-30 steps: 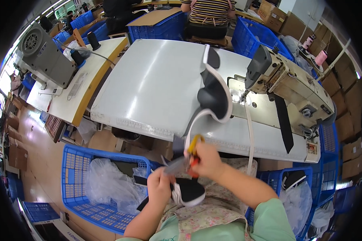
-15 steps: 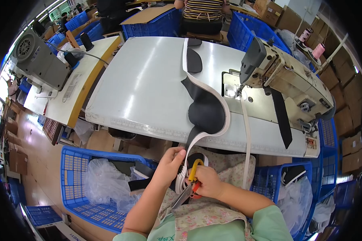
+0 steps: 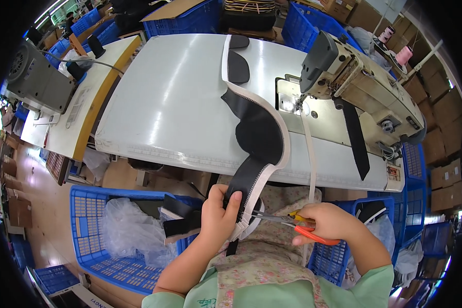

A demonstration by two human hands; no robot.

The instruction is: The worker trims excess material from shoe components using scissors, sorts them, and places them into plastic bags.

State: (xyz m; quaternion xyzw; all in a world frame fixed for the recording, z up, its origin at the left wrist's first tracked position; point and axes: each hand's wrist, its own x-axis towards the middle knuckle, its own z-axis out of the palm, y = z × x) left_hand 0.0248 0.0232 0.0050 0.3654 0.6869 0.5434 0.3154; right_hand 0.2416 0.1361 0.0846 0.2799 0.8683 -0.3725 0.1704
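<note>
My left hand (image 3: 219,215) pinches a long black fabric piece (image 3: 261,136) edged with white zigzag-stitched tape, its thumb on top near the table's front edge. The piece runs up from my fingers across the white tabletop, curved pads along it; its lower end hangs over my lap. In my right hand (image 3: 336,223) is a pair of scissors (image 3: 319,238) with yellow and orange handles. Their blades point left, tips at the white-taped edge just right of my left thumb. Whether the blades have the tape between them I cannot make out.
A sewing machine (image 3: 362,87) stands at the table's right, with a narrow white tape (image 3: 309,149) hanging from its needle area past the front edge. Blue crates (image 3: 120,191) flank my lap, holding clear plastic and black pieces. Another machine (image 3: 41,77) stands far left.
The scissors have swung up and right, from pointing down over my lap to pointing left at the fabric edge. Their handles have spread. My left hand holds a wider, flatter part of the strip.
</note>
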